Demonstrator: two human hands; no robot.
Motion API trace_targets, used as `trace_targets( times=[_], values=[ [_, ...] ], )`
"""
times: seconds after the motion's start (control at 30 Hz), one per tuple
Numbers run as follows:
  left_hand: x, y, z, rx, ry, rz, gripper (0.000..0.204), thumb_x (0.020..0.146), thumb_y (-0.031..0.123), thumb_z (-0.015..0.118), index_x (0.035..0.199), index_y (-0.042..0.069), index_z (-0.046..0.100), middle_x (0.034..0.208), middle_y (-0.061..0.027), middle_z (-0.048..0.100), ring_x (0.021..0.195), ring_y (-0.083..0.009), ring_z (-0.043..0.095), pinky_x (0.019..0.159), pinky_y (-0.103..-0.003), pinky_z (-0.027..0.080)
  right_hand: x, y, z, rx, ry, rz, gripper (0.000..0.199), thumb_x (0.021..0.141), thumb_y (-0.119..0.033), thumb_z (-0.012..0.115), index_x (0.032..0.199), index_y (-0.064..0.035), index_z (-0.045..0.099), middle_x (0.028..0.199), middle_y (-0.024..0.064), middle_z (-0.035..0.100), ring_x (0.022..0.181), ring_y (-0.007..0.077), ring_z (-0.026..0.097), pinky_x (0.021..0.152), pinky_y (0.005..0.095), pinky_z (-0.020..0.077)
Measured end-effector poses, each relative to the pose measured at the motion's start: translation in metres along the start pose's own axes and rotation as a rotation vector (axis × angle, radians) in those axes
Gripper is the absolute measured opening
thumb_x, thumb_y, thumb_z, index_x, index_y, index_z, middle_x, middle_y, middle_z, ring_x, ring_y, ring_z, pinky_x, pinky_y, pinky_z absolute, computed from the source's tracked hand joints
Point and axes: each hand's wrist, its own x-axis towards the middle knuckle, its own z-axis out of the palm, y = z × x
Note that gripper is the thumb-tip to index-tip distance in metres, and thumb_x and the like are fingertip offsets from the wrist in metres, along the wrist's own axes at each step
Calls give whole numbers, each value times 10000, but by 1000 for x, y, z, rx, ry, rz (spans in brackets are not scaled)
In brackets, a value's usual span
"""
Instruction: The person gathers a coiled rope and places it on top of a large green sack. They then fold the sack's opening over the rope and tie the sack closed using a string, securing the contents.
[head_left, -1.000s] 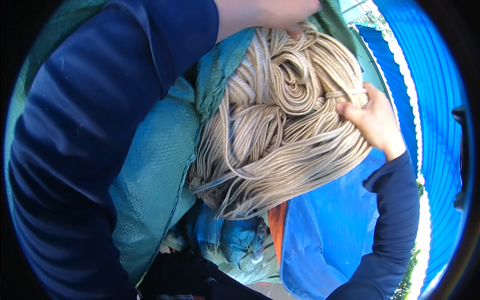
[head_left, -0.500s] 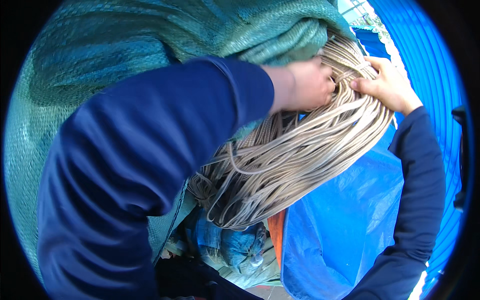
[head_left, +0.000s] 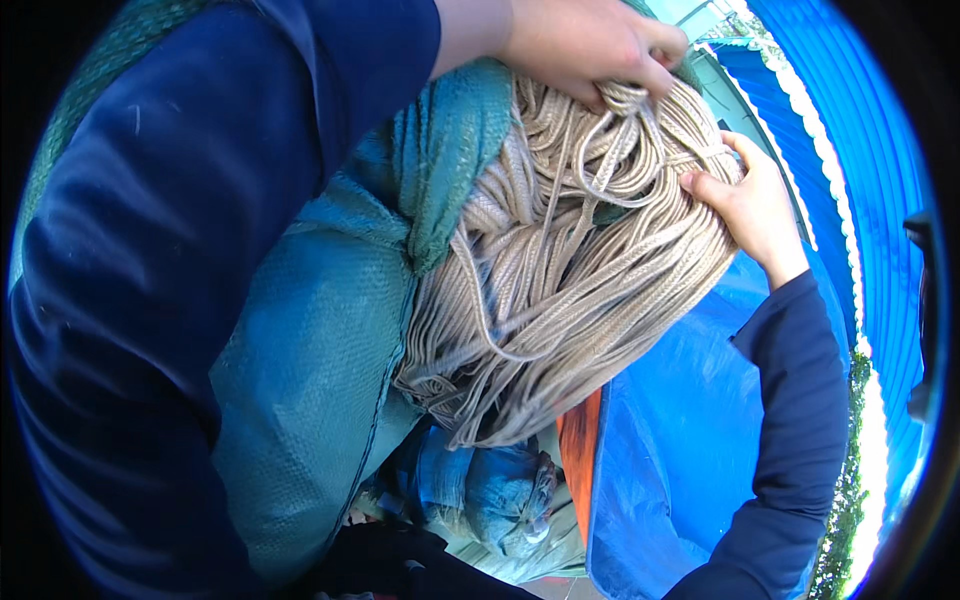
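The left hand [head_left: 585, 40] lies on top of a large bundle of beige cord [head_left: 570, 270], fingers curled down and closed over a few looped strands at the upper end of the bundle. The right hand [head_left: 755, 205] presses against the bundle's right flank, thumb set on the strands and fingers wrapped round the far side; how firmly those fingers close cannot be told, as the cord hides them. The bundle sits high in the centre of the view, its many parallel strands running down and to the left from both hands and ending in a loose fan near the middle. A green woven sack [head_left: 320, 380] is peeled back around the cord's left side, one fold of it touching the strands just below the left hand. The left forearm, in a dark blue sleeve [head_left: 190, 280], fills the left of the view. Below the cord lie a tied blue bag [head_left: 505, 495] and an orange strip [head_left: 580, 455]. A blue tarpaulin [head_left: 680, 420] spreads to the right, beside blue corrugated sheeting [head_left: 860, 130].
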Motion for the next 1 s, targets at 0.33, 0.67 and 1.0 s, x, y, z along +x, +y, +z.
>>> trace_targets(
  times=[0.33,0.67,1.0],
  values=[
    [36,128,50,486,-426,-84,231,926,325,620,958,193,806,884,51,723,1002,-147,605,913,-333,363,76,37,-3,2,-67,-227,634,792,-262,776,1355,-22,607,1091,136,717,955,172,676,884,318,536],
    [10,99,85,501,-282,-136,210,885,275,660,977,163,812,1034,18,647,1107,-191,562,983,-341,394,38,101,20,200,-172,-55,676,789,-296,803,1394,-61,614,1303,147,672,1186,249,647,1033,367,491],
    [57,76,103,570,-338,-435,274,935,270,571,983,121,797,1171,-121,667,1131,-237,606,970,-424,417,5,40,101,-183,168,71,810,811,-326,835,1439,22,459,1346,288,592,1282,417,566,1076,467,461]
  ],
)
